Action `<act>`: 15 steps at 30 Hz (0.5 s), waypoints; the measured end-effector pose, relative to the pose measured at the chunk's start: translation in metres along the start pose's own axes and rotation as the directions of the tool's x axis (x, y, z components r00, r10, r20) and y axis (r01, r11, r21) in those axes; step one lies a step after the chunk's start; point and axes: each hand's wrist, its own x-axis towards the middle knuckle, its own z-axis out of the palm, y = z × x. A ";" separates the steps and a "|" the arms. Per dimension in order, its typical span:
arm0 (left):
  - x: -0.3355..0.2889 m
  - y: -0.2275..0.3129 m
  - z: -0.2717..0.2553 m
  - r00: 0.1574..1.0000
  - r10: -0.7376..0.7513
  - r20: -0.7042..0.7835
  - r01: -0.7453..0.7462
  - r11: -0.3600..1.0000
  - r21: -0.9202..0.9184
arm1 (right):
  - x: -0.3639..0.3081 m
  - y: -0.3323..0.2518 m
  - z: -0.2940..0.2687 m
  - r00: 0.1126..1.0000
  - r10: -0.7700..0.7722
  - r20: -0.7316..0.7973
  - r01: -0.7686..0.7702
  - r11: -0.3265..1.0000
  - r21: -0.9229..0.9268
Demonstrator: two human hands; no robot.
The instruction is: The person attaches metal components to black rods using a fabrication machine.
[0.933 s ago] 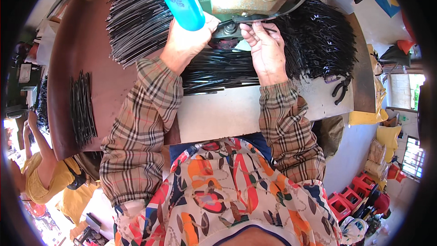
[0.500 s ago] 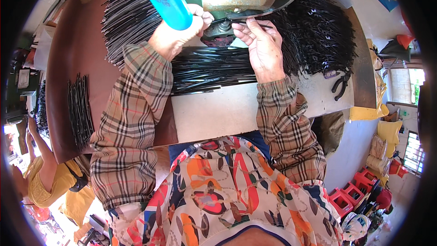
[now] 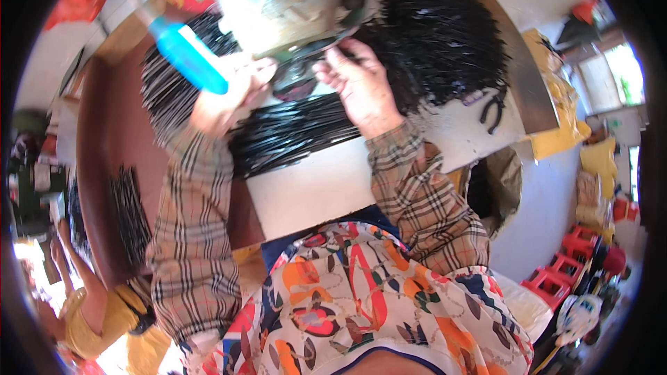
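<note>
My left hand [image 3: 240, 87] is at the left side of the machine's base, thumb and fingers pinched together. Glare and blur hide what they hold, if anything. Opposite it, my right hand [image 3: 361, 87] has its thumb and forefinger closed at the right of the base, just below the metal machine head [image 3: 285, 7]; any strip between them is lost in the blur. A bright blue, rounded bar [image 3: 187, 55] slants down from the machine to my left wrist. In front of the base, thin black strips [image 3: 292, 132] lie in a loose bundle, below both hands.
A large heap of black strips [image 3: 445, 42] covers the right side; more strips [image 3: 170, 90] lie behind my left hand. A small bundle [image 3: 130, 212] rests on the brown sheet at left. Black-handled pliers [image 3: 493, 111] lie at right. A person in yellow [image 3: 97, 305] sits lower left.
The whole view has shifted and tilted, with the machine now further left. The black strip seen in my right hand earlier no longer shows clearly. Both hands stay by the machine's base.
</note>
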 end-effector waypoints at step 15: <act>-0.107 0.018 0.060 0.948 -0.303 -0.099 0.199 0.805 -0.559 | -0.124 -0.048 -0.042 0.839 0.386 0.383 -0.193 0.870 -0.454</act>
